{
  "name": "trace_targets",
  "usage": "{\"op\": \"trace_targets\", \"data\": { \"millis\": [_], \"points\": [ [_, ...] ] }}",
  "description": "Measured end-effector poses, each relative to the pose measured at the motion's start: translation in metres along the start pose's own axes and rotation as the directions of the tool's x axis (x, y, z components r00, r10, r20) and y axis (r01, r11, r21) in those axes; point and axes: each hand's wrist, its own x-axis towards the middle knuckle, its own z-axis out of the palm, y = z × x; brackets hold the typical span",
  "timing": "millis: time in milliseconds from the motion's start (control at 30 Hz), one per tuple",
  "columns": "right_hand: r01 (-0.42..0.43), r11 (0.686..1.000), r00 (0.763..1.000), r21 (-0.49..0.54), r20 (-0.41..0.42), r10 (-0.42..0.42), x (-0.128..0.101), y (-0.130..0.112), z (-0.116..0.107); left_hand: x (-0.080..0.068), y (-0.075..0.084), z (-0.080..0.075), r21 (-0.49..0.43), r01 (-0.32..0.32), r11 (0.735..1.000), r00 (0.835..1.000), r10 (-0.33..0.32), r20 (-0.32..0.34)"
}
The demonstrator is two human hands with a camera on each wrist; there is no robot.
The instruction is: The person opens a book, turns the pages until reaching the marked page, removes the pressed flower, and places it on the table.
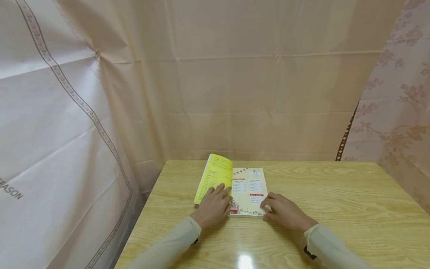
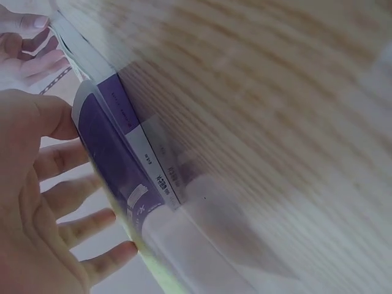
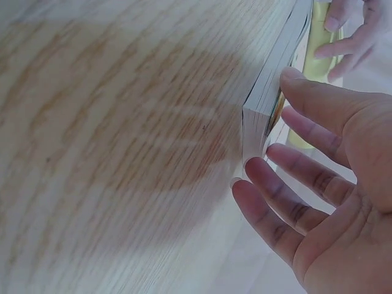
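Both hands — left (image 1: 213, 206), right (image 1: 285, 211) — rest flat, fingers straight, on the open book (image 1: 248, 190).

Print on the open book (image 1: 249, 188) too small to read from the head view. Lower inner pages covered by the left hand (image 1: 213, 206); corner at 5 o'clock hidden under the right hand (image 1: 285, 212). Spine lettering smeared by blur in the left wrist view. Surface (image 2: 275, 110) grain blurred in both wrist views. Right hand cut off at 4 o'clock in the right wrist view.
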Motion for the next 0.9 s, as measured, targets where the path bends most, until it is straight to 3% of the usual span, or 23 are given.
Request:
{"op": "trace_targets", "data": {
  "millis": [300,600,733,900],
  "points": [
    [0.002,1.0,1.0,0.003,0.007,-0.002,0.0015,-0.0001,-0.0022,0.0003,-0.0056,0.0045,-0.022,-0.019,1.0,1.0,0.02,0.017],
    [0.028,0.999,0.999,0.026,0.028,-0.029,0.0031,0.002,-0.0064,-0.0063,-0.0077,0.005,-0.207,0.025,0.978,0.993,0.0,0.12],
    [0.05,0.998,0.998,0.027,0.035,-0.051,0.0043,0.0051,-0.0068,-0.008,-0.0071,0.0055,-0.255,0.054,0.965,0.987,-0.014,0.157],
    [0.09,0.996,0.996,-0.006,-0.014,-0.09,0.0065,0.0051,-0.0073,-0.0075,-0.0054,0.0051,-0.295,0.077,0.952,0.986,-0.029,0.165]
  ]
}}
